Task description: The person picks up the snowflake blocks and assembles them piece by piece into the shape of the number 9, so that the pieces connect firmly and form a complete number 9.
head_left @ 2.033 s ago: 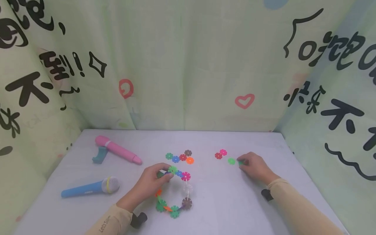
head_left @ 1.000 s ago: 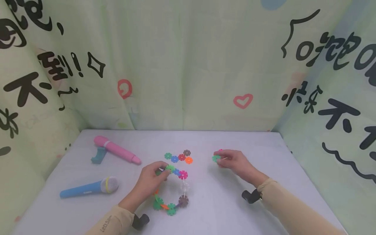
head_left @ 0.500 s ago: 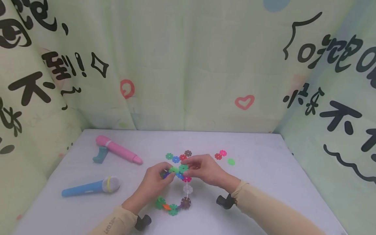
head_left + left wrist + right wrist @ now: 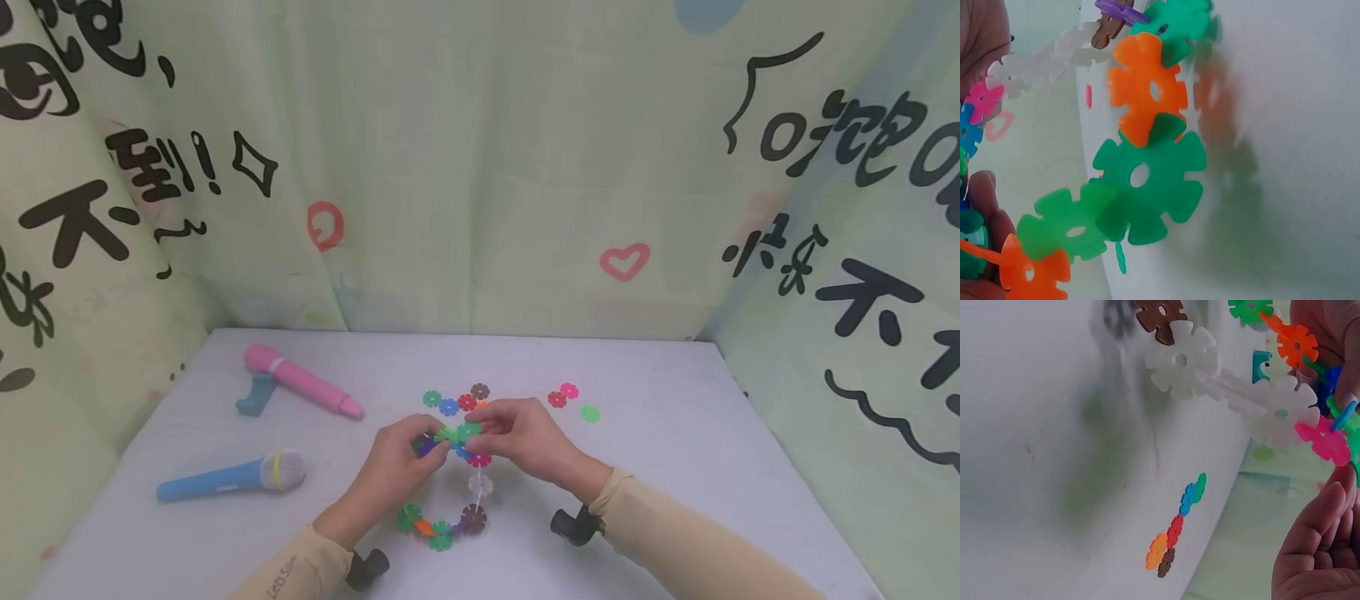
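My left hand pinches a chain of notched plastic snowflake discs at its upper end, by a light green disc. From the right, my right hand pinches a green snowflake disc between thumb and fingers, its edge right at the light green one. The chain curves down below the hands, through a brown disc at the lower right. A big green disc and an orange disc fill the left wrist view. Clear white discs and a pink disc lead to the fingers in the right wrist view.
Behind the hands lie loose discs, among them a blue disc and a red disc. Farther right are a red disc and a light green disc. A pink microphone, teal piece and blue microphone lie left.
My right hand has carried the green disc from the right side of the table leftward to the chain, where it now meets the light green disc. My left hand keeps its hold nearly in place.
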